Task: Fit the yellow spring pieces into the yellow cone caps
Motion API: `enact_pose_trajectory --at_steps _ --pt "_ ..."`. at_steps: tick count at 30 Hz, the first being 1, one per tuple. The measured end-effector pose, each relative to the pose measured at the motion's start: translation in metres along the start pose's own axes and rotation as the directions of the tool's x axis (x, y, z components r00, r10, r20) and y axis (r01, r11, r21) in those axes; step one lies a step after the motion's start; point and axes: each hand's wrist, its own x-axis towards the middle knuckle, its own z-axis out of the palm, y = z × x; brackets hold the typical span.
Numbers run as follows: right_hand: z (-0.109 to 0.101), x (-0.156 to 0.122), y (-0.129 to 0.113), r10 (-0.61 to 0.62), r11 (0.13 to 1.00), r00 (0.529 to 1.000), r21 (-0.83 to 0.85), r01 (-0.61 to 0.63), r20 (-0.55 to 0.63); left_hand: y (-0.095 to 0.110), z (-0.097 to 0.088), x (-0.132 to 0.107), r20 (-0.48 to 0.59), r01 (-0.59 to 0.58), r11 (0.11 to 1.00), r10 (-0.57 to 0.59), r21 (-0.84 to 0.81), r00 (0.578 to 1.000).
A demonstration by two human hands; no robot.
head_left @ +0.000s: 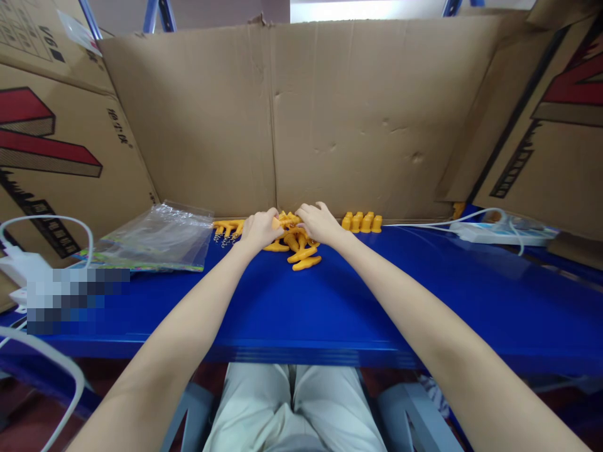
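My left hand point(262, 230) is at the far side of the blue table, fingers curled in over an orange plastic piece at the left of a loose pile. Across from it, my right hand point(321, 223) bends its fingers down into the pile of orange plastic pieces point(293, 241); what its fingertips hold is hidden. Two long, slightly curved orange pieces point(306, 263) lie at the pile's near side. To the left, orange pieces with small metal chains point(228, 228) are laid in a row. Short upright orange pieces point(362, 223) stand grouped right of my right hand.
Clear plastic bags point(162, 235) lie stacked on the left. A tall cardboard panel point(358, 119) closes off the back, with printed cartons at both sides. A white power strip point(504, 233) with cables sits at right, a white charger point(26, 267) at left. The blue table point(311, 314) has a straight front edge.
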Motion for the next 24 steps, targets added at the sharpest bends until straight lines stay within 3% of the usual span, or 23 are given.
enact_pose_trajectory --at_steps 9,19,22,24 --pt "0.0001 0.0015 0.0014 -0.018 1.0 1.0 0.003 0.018 -0.006 0.0021 -0.0051 -0.0014 0.005 -0.063 0.995 0.063 0.081 0.998" --pt "-0.0059 0.0011 -0.0008 -0.064 0.996 0.997 -0.07 0.062 -0.033 -0.0045 0.0011 0.0073 0.017 0.066 0.98 -0.064 -0.188 0.998" --pt "-0.0069 0.0004 0.0015 -0.064 0.994 0.995 -0.09 0.057 -0.081 -0.0024 -0.0011 0.005 0.219 0.202 0.908 -0.126 -0.367 0.968" --pt "-0.0085 -0.0006 0.0042 -0.039 0.994 0.993 -0.104 0.027 -0.111 -0.0002 -0.0028 0.0025 0.415 0.321 0.819 -0.113 -0.475 0.903"
